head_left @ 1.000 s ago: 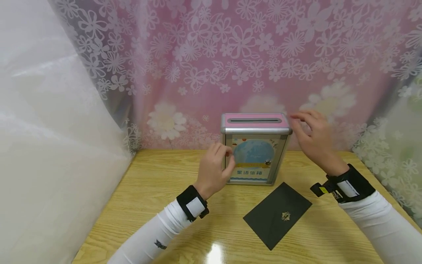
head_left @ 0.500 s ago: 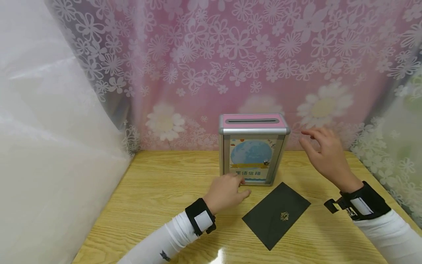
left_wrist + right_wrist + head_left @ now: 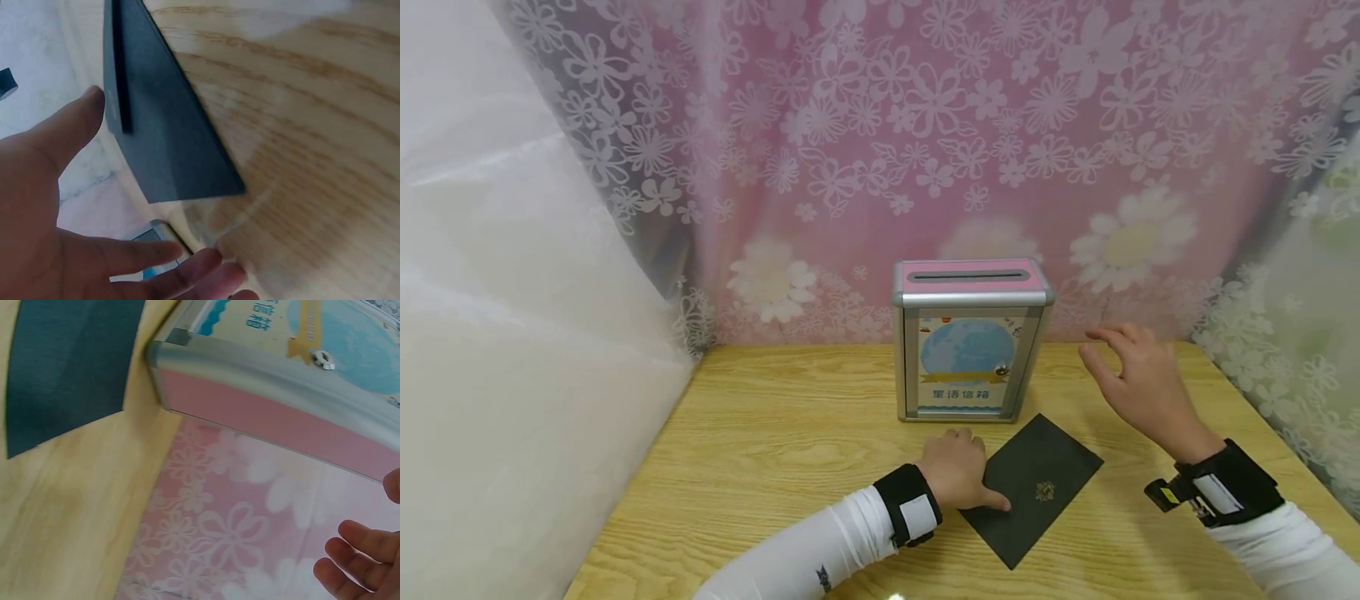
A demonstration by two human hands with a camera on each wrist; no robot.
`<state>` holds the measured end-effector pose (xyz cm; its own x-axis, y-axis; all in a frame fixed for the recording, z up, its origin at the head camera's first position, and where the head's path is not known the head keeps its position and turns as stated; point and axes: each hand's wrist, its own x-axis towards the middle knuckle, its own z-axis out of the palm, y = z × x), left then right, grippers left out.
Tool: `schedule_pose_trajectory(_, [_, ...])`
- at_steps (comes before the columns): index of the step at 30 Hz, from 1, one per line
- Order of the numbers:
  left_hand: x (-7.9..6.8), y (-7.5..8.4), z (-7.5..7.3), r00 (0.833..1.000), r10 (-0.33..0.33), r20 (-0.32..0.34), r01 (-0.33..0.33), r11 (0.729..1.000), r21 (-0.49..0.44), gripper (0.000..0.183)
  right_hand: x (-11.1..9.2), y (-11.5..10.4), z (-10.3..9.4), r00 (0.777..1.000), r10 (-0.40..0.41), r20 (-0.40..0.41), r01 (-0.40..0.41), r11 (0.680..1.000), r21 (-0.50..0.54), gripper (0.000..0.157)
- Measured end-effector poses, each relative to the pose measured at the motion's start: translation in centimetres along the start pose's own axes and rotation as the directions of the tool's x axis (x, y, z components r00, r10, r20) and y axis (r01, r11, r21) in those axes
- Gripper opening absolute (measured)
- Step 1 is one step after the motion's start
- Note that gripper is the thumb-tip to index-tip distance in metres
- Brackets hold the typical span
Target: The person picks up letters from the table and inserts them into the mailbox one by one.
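2 hands (image 3: 955,472) (image 3: 1150,400), 2 sleeves (image 3: 820,537) (image 3: 1288,546), 2 wrist straps (image 3: 904,500) (image 3: 1236,479), 1 box (image 3: 970,354) mid-frame, 1 envelope (image 3: 1037,475) lower right, 1 table (image 3: 760,442).

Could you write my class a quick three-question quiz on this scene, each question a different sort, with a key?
1. Short answer: which hand is nearer the dark envelope?
2. True or false: the right hand is holding nothing.
3. Multiple choice: where on the metal-framed box is the slot?
A) Front
B) Top
C) Right side

Key: 1. The left hand. 2. True. 3. B.
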<state>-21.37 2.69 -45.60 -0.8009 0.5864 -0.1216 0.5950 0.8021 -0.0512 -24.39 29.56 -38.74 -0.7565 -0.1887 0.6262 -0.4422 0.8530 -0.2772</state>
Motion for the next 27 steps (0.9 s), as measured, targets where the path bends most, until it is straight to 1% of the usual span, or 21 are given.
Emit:
schedule_pose_trajectory(4, [0.4, 0.6, 0.3, 1.000, -0.025, -0.008, 0.025, 0.999, 0.048, 0.087, -0.8, 0.1, 0.5, 0.999, 0.021, 0.029, -0.021, 1.000, -0.012, 0.036])
schedule_pose_trajectory(6, [0.5, 0.9, 0.4, 0.999, -0.035, 0.001, 0.034, 0.996, 0.081, 0.087, -1.1, 0.2, 0.7, 0.999, 0.028, 0.044, -0.027, 0.999, -0.020, 0.036])
schedule_pose_trajectory(9, [0.6, 1.1, 0.4, 0.999, -0.047, 0.012, 0.045, 0.990, 0.133, 0.085, -1.4, 0.4, 1.1, 0.997, 0.042, 0.071, -0.039, 0.998, -0.038, 0.038])
schedule_pose_trajectory(11, [0.7, 1.2, 0.4, 0.998, -0.052, 0.021, 0.048, 0.989, 0.140, 0.083, -1.5, 0.5, 1.3, 0.995, 0.055, 0.084, -0.052, 0.998, -0.048, 0.038])
schedule_pose_trajectory(12, [0.7, 1.3, 0.4, 0.998, -0.052, 0.025, 0.048, 0.989, 0.136, 0.081, -1.5, 0.5, 1.3, 0.994, 0.061, 0.090, -0.056, 0.997, -0.054, 0.039])
schedule_pose_trajectory(16, [0.9, 1.3, 0.3, 0.998, -0.041, 0.045, 0.038, 0.997, 0.072, 0.073, -1.8, 0.7, 1.6, 0.992, 0.070, 0.105, -0.064, 0.996, -0.061, 0.038])
schedule_pose_trajectory(21, [1.0, 1.4, 0.2, 0.997, -0.022, 0.073, 0.020, 0.999, 0.035, 0.065, -2.3, 0.9, 2.0, 0.989, 0.079, 0.125, -0.071, 0.995, -0.064, 0.039])
schedule_pose_trajectory(27, [1.1, 1.2, 0.2, 0.994, -0.018, 0.107, 0.023, 0.999, -0.048, 0.061, -2.6, 1.0, 2.2, 0.986, 0.086, 0.143, -0.076, 0.994, -0.073, 0.038])
